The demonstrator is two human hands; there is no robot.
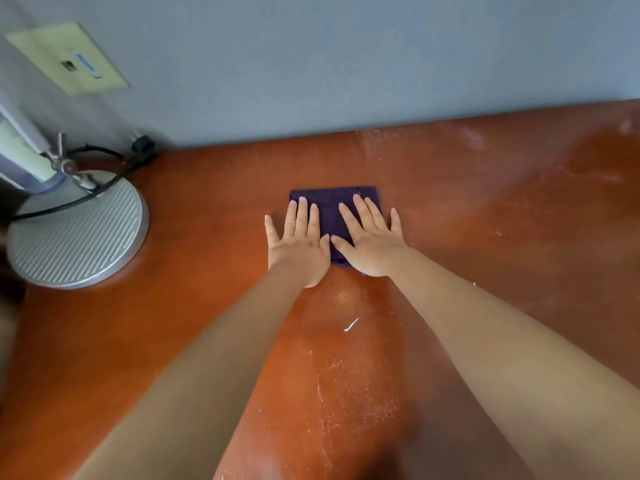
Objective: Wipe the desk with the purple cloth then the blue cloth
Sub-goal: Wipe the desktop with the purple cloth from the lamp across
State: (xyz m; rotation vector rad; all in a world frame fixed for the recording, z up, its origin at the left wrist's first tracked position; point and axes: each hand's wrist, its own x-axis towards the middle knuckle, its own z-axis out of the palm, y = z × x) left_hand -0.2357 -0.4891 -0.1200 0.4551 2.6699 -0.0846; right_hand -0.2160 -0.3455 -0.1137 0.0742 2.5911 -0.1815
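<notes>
Pressing the purple cloth (334, 216) flat near the worktop's (502, 216) far edge, left hand (298, 241) and right hand (372, 239) both released, fingers straight: likely to bunch or slip under uneven pressure

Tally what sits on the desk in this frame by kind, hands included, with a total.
Cloths: 1, the purple cloth, folded flat on the desk; no blue cloth in view
Hands: 2, left hand and right hand, both pressed flat on the cloth
Round metal stand bases: 1, base
Black cables: 1, cable
Total: 5
</notes>
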